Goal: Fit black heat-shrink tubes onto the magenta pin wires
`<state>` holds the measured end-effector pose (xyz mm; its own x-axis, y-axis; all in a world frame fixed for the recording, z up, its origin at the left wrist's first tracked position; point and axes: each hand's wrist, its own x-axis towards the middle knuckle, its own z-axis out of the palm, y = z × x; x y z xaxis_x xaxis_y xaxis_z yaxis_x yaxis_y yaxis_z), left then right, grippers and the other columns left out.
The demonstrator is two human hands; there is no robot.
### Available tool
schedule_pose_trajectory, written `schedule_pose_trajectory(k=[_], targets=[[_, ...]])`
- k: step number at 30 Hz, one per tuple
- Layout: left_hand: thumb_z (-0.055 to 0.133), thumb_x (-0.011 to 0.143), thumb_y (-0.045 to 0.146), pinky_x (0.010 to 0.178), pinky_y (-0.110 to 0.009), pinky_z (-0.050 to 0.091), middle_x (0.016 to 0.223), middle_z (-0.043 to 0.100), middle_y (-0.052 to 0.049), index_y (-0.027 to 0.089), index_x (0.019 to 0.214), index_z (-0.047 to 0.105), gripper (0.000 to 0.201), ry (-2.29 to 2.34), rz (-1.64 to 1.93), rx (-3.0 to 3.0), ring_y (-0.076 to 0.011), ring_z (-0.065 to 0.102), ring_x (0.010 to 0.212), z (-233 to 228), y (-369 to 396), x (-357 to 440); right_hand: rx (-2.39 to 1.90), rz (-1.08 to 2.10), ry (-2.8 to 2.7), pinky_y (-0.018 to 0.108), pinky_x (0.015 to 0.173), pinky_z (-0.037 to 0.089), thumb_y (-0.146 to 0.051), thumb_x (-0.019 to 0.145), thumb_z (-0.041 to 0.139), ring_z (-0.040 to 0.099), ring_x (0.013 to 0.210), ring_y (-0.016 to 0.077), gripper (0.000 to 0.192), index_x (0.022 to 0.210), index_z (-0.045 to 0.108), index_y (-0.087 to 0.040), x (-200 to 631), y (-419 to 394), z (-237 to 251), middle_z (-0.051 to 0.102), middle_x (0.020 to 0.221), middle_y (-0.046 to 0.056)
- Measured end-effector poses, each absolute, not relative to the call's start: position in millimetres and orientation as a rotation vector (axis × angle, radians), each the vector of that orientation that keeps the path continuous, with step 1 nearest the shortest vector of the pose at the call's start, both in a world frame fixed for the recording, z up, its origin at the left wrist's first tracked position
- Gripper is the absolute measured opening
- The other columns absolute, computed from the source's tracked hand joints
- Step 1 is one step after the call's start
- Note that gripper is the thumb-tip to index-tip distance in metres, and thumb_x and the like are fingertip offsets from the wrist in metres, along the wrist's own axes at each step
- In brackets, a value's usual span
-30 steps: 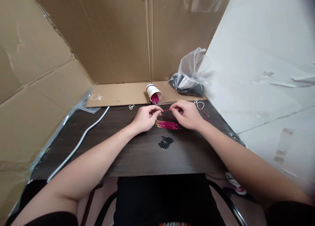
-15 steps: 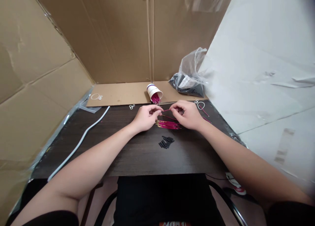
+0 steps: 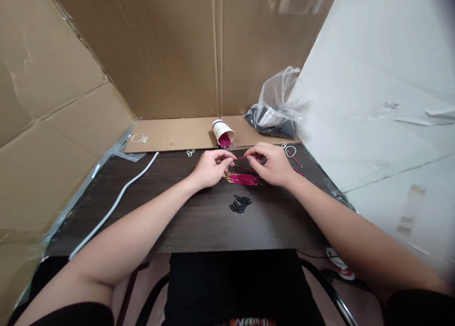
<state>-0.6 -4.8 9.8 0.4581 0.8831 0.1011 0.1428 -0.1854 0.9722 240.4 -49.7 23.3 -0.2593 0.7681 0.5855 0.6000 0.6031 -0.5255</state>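
Observation:
Between my two hands a short magenta wire (image 3: 241, 158) is stretched level over the table. My left hand (image 3: 213, 167) pinches its left end between thumb and fingertips. The other end is pinched by my right hand (image 3: 268, 163); both wire tips are hidden in the fingers. Just below lies a bundle of magenta wires (image 3: 243, 178) with yellowish metal ends on the left. Nearer to me is a small heap of short black tubes (image 3: 241, 204). A paper cup (image 3: 223, 131) lies tipped behind my hands, more magenta wires showing at its mouth.
A clear plastic bag (image 3: 272, 115) of dark pieces sits at the back right on a cardboard strip (image 3: 170, 134). White rubber bands (image 3: 290, 151) and loose magenta wires lie right of my hand. A pale tube (image 3: 119, 200) curves along the left. Cardboard walls (image 3: 170, 51) enclose the table.
Both hands hold nearly the same place, still pinching the wire. Only slight finger shifts show, and the view has moved a little.

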Motion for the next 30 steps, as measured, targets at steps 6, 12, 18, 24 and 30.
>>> schedule_pose_trajectory(k=[6, 12, 18, 24, 30], targets=[[0.071, 0.102, 0.018, 0.053, -0.024, 0.055, 0.089, 0.077, -0.01, 0.012, 0.11, 0.08, 0.013, 0.902, 0.854, 1.602, -0.011, 0.062, 0.061, 9.8, -4.3, -0.3, -1.055, 0.24, -1.974, 0.035, 0.069, 0.048, -0.02, 0.105, 0.064, 0.061, 0.071, 0.0178, 0.016, 0.1, 0.079, -0.02, 240.2, -50.3, 24.3, 0.072, 0.086, 0.005], [0.072, 0.101, 0.018, 0.052, -0.024, 0.054, 0.088, 0.077, -0.009, 0.012, 0.107, 0.079, 0.011, 0.891, 0.85, 1.586, -0.0107, 0.061, 0.06, 11.0, -4.4, -0.1, -1.006, 0.195, -1.999, 0.035, 0.071, 0.049, -0.018, 0.106, 0.064, 0.063, 0.073, 0.0177, 0.015, 0.103, 0.079, -0.019, 241.1, -48.9, 23.1, 0.073, 0.088, 0.005], [0.072, 0.1, 0.024, 0.054, -0.027, 0.053, 0.089, 0.078, -0.009, 0.013, 0.11, 0.08, 0.017, 0.883, 0.843, 1.617, -0.0128, 0.062, 0.061, 11.2, -3.0, -1.3, -1.006, 0.214, -2.003, 0.036, 0.074, 0.05, -0.018, 0.107, 0.064, 0.065, 0.077, 0.0191, 0.014, 0.104, 0.078, -0.02, 241.3, -48.9, 23.5, 0.074, 0.091, 0.006], [0.082, 0.096, 0.032, 0.072, -0.033, 0.053, 0.095, 0.081, -0.008, 0.017, 0.105, 0.085, 0.018, 0.896, 1.025, 2.0, -0.017, 0.066, 0.075, 16.6, -7.2, -3.6, -1.0, 0.276, -2.005, 0.037, 0.074, 0.05, -0.023, 0.11, 0.064, 0.064, 0.077, 0.0189, 0.015, 0.105, 0.078, -0.021, 235.8, -51.6, 22.6, 0.075, 0.092, 0.005], [0.079, 0.099, 0.027, 0.083, -0.038, 0.055, 0.098, 0.083, -0.007, 0.02, 0.096, 0.085, 0.01, 0.908, 1.093, 2.196, -0.0205, 0.072, 0.084, 20.0, -6.9, -7.3, -1.037, 0.338, -1.987, 0.037, 0.074, 0.052, -0.024, 0.106, 0.068, 0.063, 0.077, 0.0187, 0.014, 0.118, 0.075, -0.022, 236.1, -48.6, 15.1, 0.076, 0.1, 0.006]])
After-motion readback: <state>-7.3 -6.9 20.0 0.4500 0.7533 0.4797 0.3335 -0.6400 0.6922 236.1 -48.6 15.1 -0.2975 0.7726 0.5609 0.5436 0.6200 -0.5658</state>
